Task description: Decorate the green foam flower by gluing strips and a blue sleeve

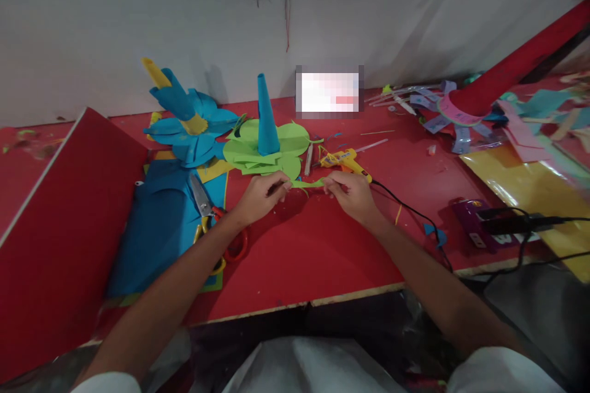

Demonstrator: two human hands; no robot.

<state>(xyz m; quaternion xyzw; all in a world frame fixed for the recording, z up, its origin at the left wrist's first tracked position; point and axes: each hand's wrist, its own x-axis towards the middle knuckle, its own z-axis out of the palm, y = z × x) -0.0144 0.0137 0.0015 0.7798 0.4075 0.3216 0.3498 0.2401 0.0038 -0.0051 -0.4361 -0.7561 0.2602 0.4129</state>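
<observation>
A thin green strip [308,184] stretches between my two hands over the red table. My left hand [265,196] pinches its left end, and my right hand [351,195] pinches the right end. Just behind my left hand lies a green petal shape [295,136] with a blue cone [267,120] standing upright on it. A yellow glue gun [348,161] rests behind my right hand, its black cord running to the right. Left of my left hand, scissors [200,196] with red and yellow handles lie on blue sheets [154,233].
A blue paper flower [187,129] stands at the back left, near a red upright panel [59,227]. On the right are a purple box [482,224] with black cables, gold sheets [516,190], paper scraps and a red cone [516,70]. The red table [313,258] ends at a front edge.
</observation>
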